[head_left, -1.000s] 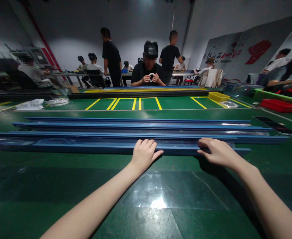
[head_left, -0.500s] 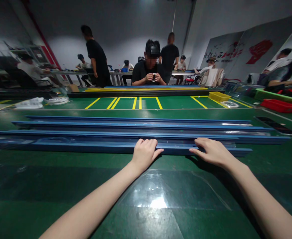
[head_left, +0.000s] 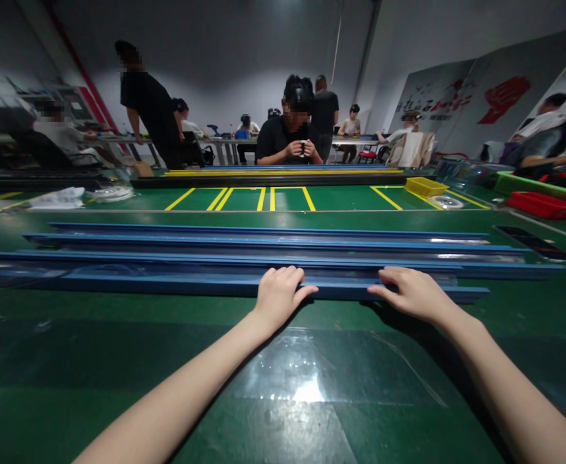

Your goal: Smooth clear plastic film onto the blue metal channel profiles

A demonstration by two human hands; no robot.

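My left hand [head_left: 279,295] is closed over the front wall of the nearest blue channel strip [head_left: 167,285], its fingers reaching into the trough and its thumb pointing right along the near side. To the right, my right hand [head_left: 411,293] grips the same strip, thumb on the near side and fingers over the edge. The strip lies lengthwise across the table, and clear film shows in its trough. Just behind it, more long blue strips [head_left: 263,240] lie parallel. A clear plastic sheet [head_left: 350,370] is spread flat beneath my forearms.
A dark phone-like slab [head_left: 536,243] lies beyond the strips' right ends. Farther back are a yellow tray [head_left: 426,187], a red tray [head_left: 543,205], white plastic bags [head_left: 58,200] and yellow tape lines on the green table [head_left: 340,219]. A person [head_left: 287,138] sits opposite, handling a small object.
Both my hands stay almost where they were on the strip. In the background, a standing person in black has moved left and leans more; another standing person has shifted slightly left.
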